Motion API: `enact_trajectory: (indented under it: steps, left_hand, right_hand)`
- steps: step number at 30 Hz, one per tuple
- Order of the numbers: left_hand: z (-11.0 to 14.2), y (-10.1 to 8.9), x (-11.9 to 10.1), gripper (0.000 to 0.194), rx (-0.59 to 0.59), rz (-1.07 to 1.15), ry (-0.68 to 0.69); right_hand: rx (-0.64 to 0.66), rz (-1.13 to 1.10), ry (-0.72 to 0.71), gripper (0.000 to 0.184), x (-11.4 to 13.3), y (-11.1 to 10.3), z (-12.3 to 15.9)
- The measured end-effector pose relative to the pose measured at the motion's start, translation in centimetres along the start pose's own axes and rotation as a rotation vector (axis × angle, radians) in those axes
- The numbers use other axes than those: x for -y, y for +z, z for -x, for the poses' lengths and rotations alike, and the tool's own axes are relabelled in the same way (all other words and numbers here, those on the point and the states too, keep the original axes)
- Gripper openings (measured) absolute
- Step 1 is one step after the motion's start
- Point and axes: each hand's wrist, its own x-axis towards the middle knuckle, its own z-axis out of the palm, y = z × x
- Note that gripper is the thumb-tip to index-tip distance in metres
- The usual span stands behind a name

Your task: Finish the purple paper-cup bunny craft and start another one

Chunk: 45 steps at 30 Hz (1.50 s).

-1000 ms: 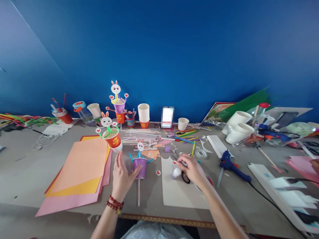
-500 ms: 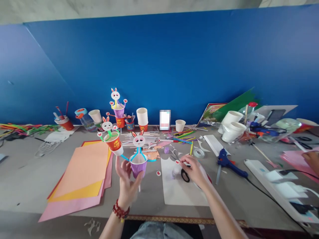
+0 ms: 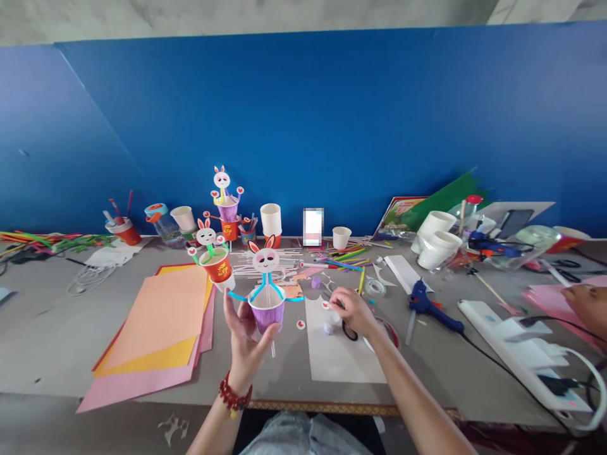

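My left hand [image 3: 249, 344] grips the purple cup [image 3: 268, 314] between thumb and fingers, above the near middle of the table [image 3: 284, 376]. Its long axis runs almost upright: mouth and rabbit head [image 3: 266, 260] uppermost, straw [image 3: 274, 349] poking down below, blue arms [image 3: 238, 296] spread left and right. To its right, my right hand [image 3: 355, 313] pinches a small disc [image 3: 326, 304] over the white paper [image 3: 336, 366]

Purple cup [image 3: 266, 315]: paper, streaky matt colouring. Heart disc [image 3: 325, 305]: paper. Sheets [image 3: 156, 316]: paper, smooth, matt. Bracelet [image 3: 232, 393]: glossy beads. Glue gun [image 3: 432, 309]: smooth plastic. Power strip [image 3: 488, 337]: white plastic, smooth. Counter [image 3: 47, 328]: matt.
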Motion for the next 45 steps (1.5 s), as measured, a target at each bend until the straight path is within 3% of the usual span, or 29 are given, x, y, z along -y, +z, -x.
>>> enact_trajectory:
  steps: [10, 13, 16, 27, 30, 33, 36, 39, 41, 42, 45]
  left_hand:
    - [0.1, -0.6, 0.9, 0.095, 0.019, -0.032, -0.139]
    - [0.4, -1.3, 2.1, 0.099, 0.050, -0.231, -0.261]
    - [0.9, -2.0, 3.3, 0.103, 0.088, -0.447, -0.292]
    - [0.4, -2.6, 4.4, 0.097, 0.219, -0.975, 0.012]
    - [0.2, -2.6, 4.4, 0.096, 0.231, -1.092, 0.062]
    - [0.2, -2.7, 4.5, 0.096, 0.223, -1.127, 0.050]
    - [0.2, -3.0, 4.4, 0.091, 0.195, -1.106, 0.068]
    - [0.1, -3.0, 3.2, 0.083, 0.082, -1.103, 0.158]
    - [0.0, -2.2, 1.9, 0.074, 0.074, -1.059, 0.238]
    - [-0.1, -1.5, 1.2, 0.067, 0.130, -1.014, 0.274]
    - [0.2, 1.9, 0.0, 0.050, 0.443, -0.869, 0.345]
  right_hand:
    - [0.047, 0.094, 0.002, 0.018, -0.7, 0.5, -0.1]
    - [0.062, 0.115, 0.000, 0.018, -0.9, 0.5, -0.2]
    - [0.060, 0.136, 0.003, 0.016, -1.0, 0.7, -0.4]
    - [-0.020, 0.142, -0.006, 0.006, -0.5, -0.5, -1.4]
    - [-0.026, 0.109, -0.032, 0.022, 0.1, -0.5, -3.5]
    - [0.011, 0.066, -0.066, 0.032, 0.8, -0.1, -5.9]
    - [0.038, 0.001, -0.081, 0.022, 1.2, -0.4, -7.1]
    - [0.018, -0.091, -0.057, 0.019, 1.2, -2.1, -6.3]
    - [0.018, -0.157, -0.042, 0.025, 1.1, -3.7, -4.7]
    - [0.031, -0.204, -0.031, 0.027, 1.1, -4.4, -3.8]
    - [0.106, -0.413, 0.052, 0.032, 1.3, -5.8, -1.1]
